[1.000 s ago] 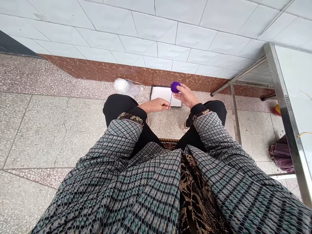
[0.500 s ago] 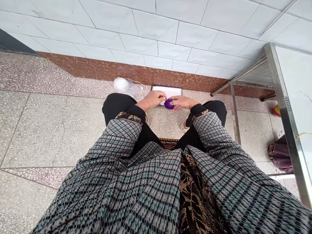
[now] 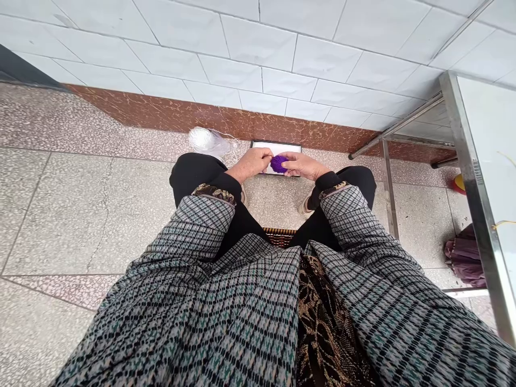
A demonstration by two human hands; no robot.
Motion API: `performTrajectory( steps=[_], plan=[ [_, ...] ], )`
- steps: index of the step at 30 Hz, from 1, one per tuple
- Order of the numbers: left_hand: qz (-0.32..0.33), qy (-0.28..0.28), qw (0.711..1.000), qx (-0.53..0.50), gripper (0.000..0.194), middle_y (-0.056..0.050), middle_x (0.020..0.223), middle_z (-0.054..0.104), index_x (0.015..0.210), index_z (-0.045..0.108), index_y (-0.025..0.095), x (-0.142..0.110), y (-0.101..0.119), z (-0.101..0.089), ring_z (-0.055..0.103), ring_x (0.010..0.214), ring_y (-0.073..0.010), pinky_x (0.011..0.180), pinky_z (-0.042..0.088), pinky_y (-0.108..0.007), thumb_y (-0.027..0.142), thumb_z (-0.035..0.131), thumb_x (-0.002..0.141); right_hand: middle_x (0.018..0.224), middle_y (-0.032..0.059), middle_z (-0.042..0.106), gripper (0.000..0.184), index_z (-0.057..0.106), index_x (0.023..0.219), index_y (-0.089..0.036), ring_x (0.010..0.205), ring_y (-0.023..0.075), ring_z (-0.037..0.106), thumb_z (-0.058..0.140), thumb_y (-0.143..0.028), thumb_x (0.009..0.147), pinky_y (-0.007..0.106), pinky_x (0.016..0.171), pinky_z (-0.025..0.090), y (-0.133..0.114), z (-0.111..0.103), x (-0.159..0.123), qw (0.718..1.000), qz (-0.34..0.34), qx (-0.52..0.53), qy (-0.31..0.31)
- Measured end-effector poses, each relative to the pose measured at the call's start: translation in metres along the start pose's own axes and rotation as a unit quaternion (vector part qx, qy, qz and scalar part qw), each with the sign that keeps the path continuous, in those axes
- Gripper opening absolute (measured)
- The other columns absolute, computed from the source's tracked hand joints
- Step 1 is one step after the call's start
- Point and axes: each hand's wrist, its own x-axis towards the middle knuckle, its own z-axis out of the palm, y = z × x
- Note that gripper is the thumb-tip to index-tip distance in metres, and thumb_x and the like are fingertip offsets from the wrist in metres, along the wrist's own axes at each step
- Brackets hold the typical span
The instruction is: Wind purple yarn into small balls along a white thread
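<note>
While we are sitting low with knees apart, our right hand is gripping a purple yarn ball, the fingers wrapping its right side. Our left hand is meeting it from the other side, fingertips pinching together right at the ball's left edge; whether a strand is lying between them we cannot tell. The ball is sitting between both hands, showing in front of a shallow white tray with a dark rim; how high above it, we cannot judge.

The tray is lying on the speckled floor, near the brown marbled skirting of the tiled wall. Left of it, beyond our left knee, a white yarn ball is resting with clear plastic around its right side, loose white strands trailing toward the tray. Off to our right, a metal-framed surface is standing, a yellow strand crossing its edge. Beneath it, dark purple fabric is bunching on the floor.
</note>
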Motion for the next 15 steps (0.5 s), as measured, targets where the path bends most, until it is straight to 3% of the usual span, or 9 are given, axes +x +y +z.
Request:
performTrajectory(
  steps=[4,8,12,15],
  plan=[
    [-0.023,0.008,1.000,0.008,0.016,0.000,0.056,0.060,0.076,0.064,0.017,0.002,-0.001,-0.002,0.055,0.054,-0.0142,0.059,0.041,-0.026,0.023,0.053,0.086,0.090,0.0010,0.070,0.027,0.062,0.106,-0.018,0.065,0.0079,0.062,0.075,-0.010,0.083,0.018,0.062,0.057,-0.002,-0.001,-0.001,1.000,-0.020,0.011,0.005],
    [-0.034,0.003,0.999,0.010,0.015,0.000,0.059,0.059,0.077,0.066,0.017,0.002,-0.004,0.000,0.054,0.054,-0.0144,0.060,0.040,-0.028,0.022,0.055,0.085,0.093,0.0006,0.069,0.037,0.059,0.113,-0.021,0.070,0.0092,0.062,0.081,-0.028,0.083,0.021,0.070,0.057,-0.009,0.001,-0.006,0.994,-0.082,0.075,-0.001],
    [0.033,-0.120,0.992,0.021,0.013,0.002,0.057,0.058,0.076,0.069,0.018,-0.002,-0.002,0.007,0.053,0.054,-0.0128,0.060,0.039,-0.026,0.018,0.056,0.079,0.091,-0.0013,0.066,0.042,0.054,0.117,-0.025,0.072,0.0099,0.064,0.081,-0.037,0.086,0.022,0.073,0.058,-0.007,-0.001,0.000,0.984,-0.131,0.092,0.072],
    [0.074,-0.205,0.976,-0.003,0.013,0.002,0.059,0.059,0.076,0.069,0.017,-0.005,0.005,0.010,0.055,0.055,-0.0122,0.061,0.040,-0.024,0.019,0.056,0.080,0.087,-0.0024,0.066,0.037,0.051,0.113,-0.024,0.065,0.0073,0.060,0.078,-0.028,0.088,0.018,0.064,0.055,0.003,-0.004,0.011,0.986,-0.090,0.028,0.136]
  ],
)
